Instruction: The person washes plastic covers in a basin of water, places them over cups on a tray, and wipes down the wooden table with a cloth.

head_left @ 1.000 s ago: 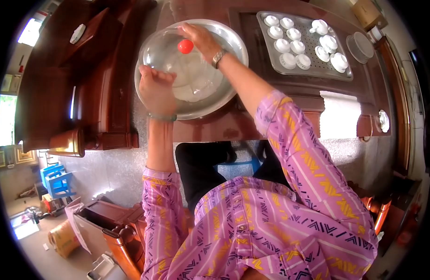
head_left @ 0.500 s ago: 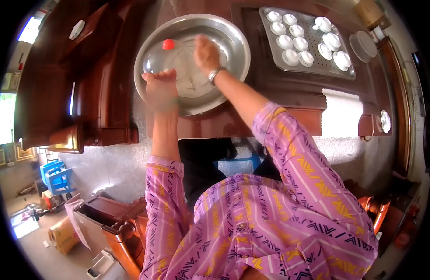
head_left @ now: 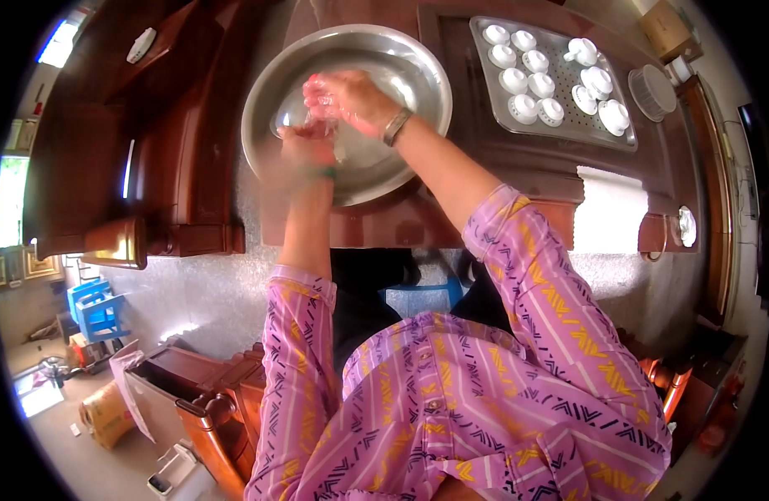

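Note:
A wide metal basin [head_left: 263, 92] with water in it stands on the dark red wooden table. My right hand [head_left: 355, 102], wet and with a metal bracelet at the wrist, reaches over the basin, its fingers stretched to the left and slightly curved. Just below them is my left hand [head_left: 307, 150], with a green band at the wrist. It is smeared by motion, so its fingers are hard to read. The two hands are close together, perhaps touching. A bit of red [head_left: 312, 79] shows by my right fingertips; the rest of it is hidden.
To the right, a perforated metal tray [head_left: 505, 125] carries several white cups and a small white teapot [head_left: 581, 52]. Beyond it lies a round white lidded container [head_left: 651, 93]. Below me is a blue stool [head_left: 422, 298]; wooden furniture [head_left: 209, 167] stands to the left.
My right hand has moved left and down, toward my left hand. My left hand has shifted slightly right. The red round thing, earlier in plain view in the basin, is now mostly covered.

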Tool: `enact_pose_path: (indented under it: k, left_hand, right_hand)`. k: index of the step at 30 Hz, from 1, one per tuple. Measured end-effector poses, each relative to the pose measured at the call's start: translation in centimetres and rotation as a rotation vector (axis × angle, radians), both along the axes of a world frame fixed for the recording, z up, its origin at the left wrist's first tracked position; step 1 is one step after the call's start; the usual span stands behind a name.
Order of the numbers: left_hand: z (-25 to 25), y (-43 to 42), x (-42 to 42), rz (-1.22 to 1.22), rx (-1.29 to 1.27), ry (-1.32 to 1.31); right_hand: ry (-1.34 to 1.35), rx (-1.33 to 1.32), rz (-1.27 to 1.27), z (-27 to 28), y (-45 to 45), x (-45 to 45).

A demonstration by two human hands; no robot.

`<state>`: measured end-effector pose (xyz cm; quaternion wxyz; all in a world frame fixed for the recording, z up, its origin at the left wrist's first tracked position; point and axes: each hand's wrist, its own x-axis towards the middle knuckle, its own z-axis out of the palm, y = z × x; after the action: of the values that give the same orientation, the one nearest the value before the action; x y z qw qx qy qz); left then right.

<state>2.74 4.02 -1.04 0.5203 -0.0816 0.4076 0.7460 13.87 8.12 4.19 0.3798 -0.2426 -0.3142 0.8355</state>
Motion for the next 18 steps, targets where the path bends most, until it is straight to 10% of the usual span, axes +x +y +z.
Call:
enact_pose_path:
  k: [2,5,11,18]
  left_hand:
    - [-2.1,1.1,-0.3,-0.04,0.134,0.11]
    - [-1.6,0.2,0.0,-0.165,0.393,0.057]
    - [1.6,-0.9,1.1,-0.21,0.346,-0.025]
    - [2.6,-1.7,1.0,-0.186,0.205,0.138]
  right_hand:
    - [-0.851,1.023,0.16,0.5,-0.5,-0.4]
    - [-1.107,1.541,-0.035,-1.6,-2.7,-1.4]
    - [-1.356,1.742,-0.093,0.8,-1.1,-1.0]
    - [-1.58,1.297,0.122,4.0,2.6,-1.6]
